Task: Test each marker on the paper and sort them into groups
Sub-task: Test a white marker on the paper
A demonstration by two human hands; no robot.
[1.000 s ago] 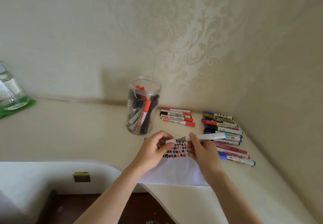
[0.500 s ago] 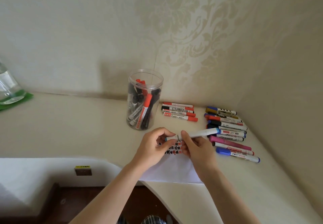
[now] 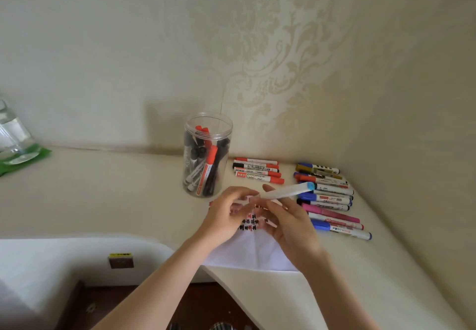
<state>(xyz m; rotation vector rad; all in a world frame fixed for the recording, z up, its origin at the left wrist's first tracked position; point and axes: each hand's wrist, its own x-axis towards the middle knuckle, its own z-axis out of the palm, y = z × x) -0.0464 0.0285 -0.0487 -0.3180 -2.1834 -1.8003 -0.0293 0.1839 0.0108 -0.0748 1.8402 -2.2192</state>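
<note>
Both forearms are bare up to the lower edge of the picture, with no sleeve on them. The left hand (image 3: 226,216) and the right hand (image 3: 288,224) carry no glove, ring or watch. At the bottom edge, between the arms, a small piece of checked cloth (image 3: 221,326) shows, dark with light lines.

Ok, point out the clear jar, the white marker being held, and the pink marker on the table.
Clear jar (image 3: 207,134): head view, on its upper wall near the rim.
White marker (image 3: 286,192): head view, middle of the barrel.
Pink marker (image 3: 332,212): head view, middle of the barrel.
</note>
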